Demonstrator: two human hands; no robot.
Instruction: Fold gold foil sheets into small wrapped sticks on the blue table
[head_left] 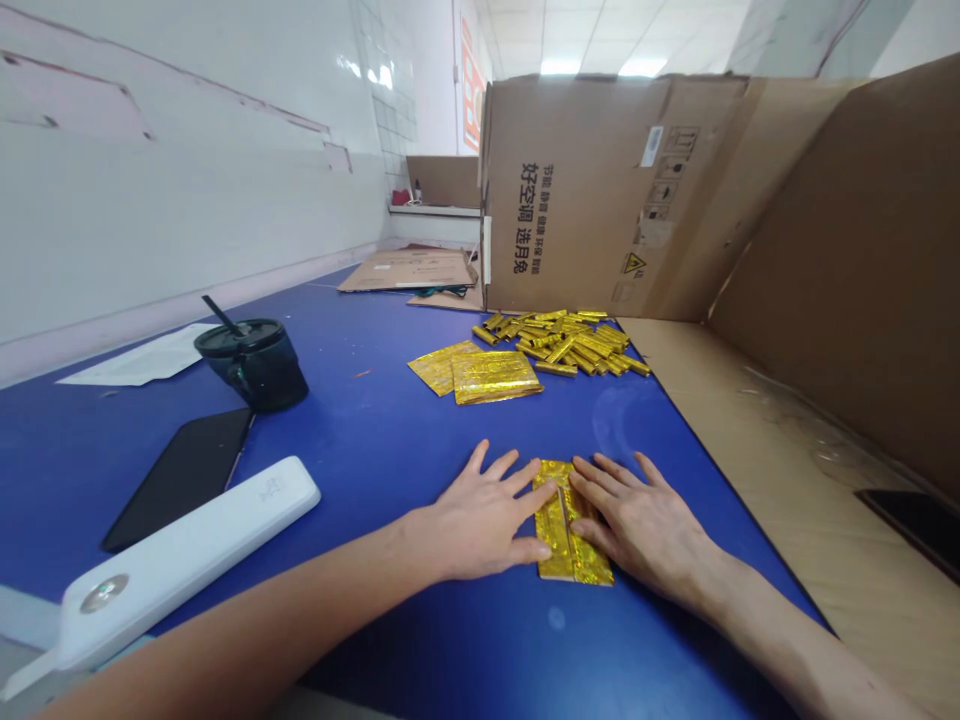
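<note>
A gold foil sheet (pixel 559 565) lies on the blue table, its two sides folded in so that a seam runs down its middle. My left hand (pixel 484 515) rests with spread fingers on the sheet's left side. From the right, my right hand (pixel 637 515) presses its fingertips and thumb onto the other side, fingers stretched out. Beyond the hands sits a stack of flat gold foil sheets (pixel 495 377). Behind that is a loose pile of thin rolled gold foil tubes (pixel 577 342).
A dark cup with a straw (pixel 259 365), a black phone (pixel 180 475) and a long white device (pixel 191 550) are on the left. Paper (pixel 142 358) lies by the wall. A large cardboard box (pixel 585 200) stands behind; cardboard (pixel 720 400) borders the table's right edge (pixel 739 485).
</note>
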